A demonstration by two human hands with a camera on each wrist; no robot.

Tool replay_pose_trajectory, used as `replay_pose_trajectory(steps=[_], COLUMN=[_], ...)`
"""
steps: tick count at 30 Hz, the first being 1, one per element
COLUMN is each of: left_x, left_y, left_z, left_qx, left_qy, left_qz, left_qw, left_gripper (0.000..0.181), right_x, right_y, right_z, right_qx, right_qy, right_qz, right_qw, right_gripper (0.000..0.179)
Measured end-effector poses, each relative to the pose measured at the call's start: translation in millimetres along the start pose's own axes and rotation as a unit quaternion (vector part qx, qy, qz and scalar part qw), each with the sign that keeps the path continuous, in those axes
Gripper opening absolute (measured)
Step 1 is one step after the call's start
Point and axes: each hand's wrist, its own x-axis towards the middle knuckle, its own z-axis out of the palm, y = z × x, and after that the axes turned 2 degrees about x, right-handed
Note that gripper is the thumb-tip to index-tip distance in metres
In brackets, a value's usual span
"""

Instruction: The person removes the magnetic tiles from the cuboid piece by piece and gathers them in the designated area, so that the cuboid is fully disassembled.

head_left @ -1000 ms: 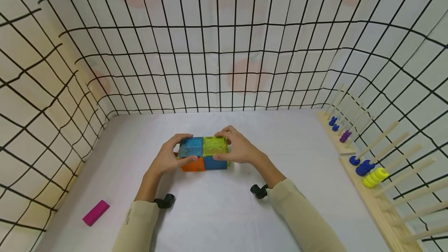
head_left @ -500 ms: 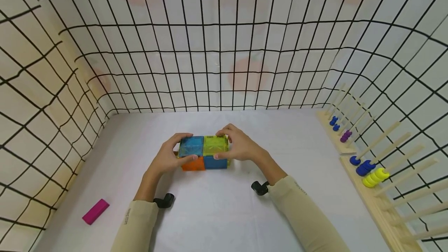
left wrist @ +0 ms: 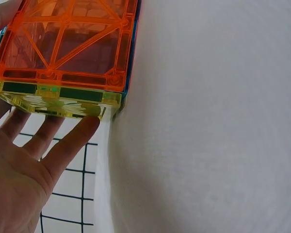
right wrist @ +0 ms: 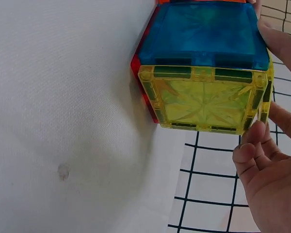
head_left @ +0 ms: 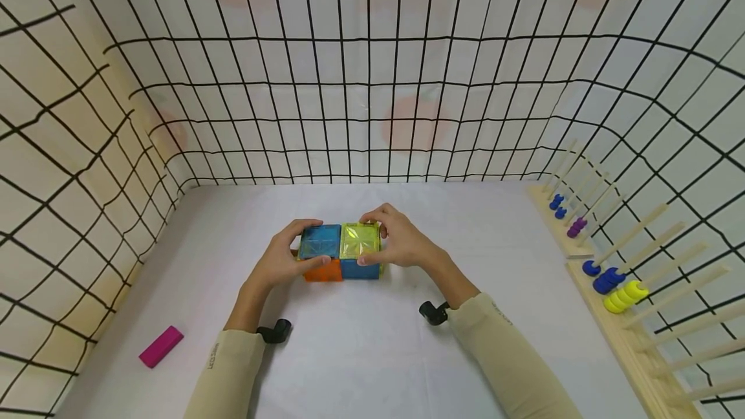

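**Tile block (head_left: 342, 251) braced from both ends**

The left hand (head_left: 279, 259) grips the 9 o'clock end, fingers reaching behind and thumb at the near edge. The right hand (head_left: 403, 242) holds the 3 o'clock end likewise. Between them the block sits mid-table, a blue tile (head_left: 319, 240) and a yellow-green tile (head_left: 359, 240) on top; whether they lie flush, I can't tell. I'd call this the squaring-up step, with the walls apparently in place. The next move calls for even pressure from both sides, lest a panel pop loose. Farther out, a magenta piece (head_left: 161, 346) lies at 8 o'clock, a wooden peg stand (head_left: 608, 322) between 3 and 4, and black mesh (head_left: 368, 84) at 12.
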Motion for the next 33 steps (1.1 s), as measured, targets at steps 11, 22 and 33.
replay_pose_trajectory(steps=[11, 22, 33], left_x=[0.2, 0.5, 0.6], left_y=[-0.1, -0.8, -1.8], left_z=[-1.2, -1.2, -0.1], left_qx=[-0.008, -0.009, -0.004], left_qy=[-0.003, -0.003, -0.001], left_qz=[-0.002, -0.003, 0.003], left_qw=[1.0000, 1.0000, 1.0000], left_gripper=[0.079, 0.080, 0.079], right_x=[-0.2, -0.7, 1.6], right_y=[-4.2, 1.8, 2.6], right_z=[-0.8, -4.7, -11.2], right_qx=[-0.029, -0.042, 0.024], right_qy=[-0.012, -0.020, -0.010], right_qz=[0.021, -0.001, -0.023], right_qw=[0.9993, 0.9989, 0.9994], right_gripper=[0.080, 0.079, 0.072])
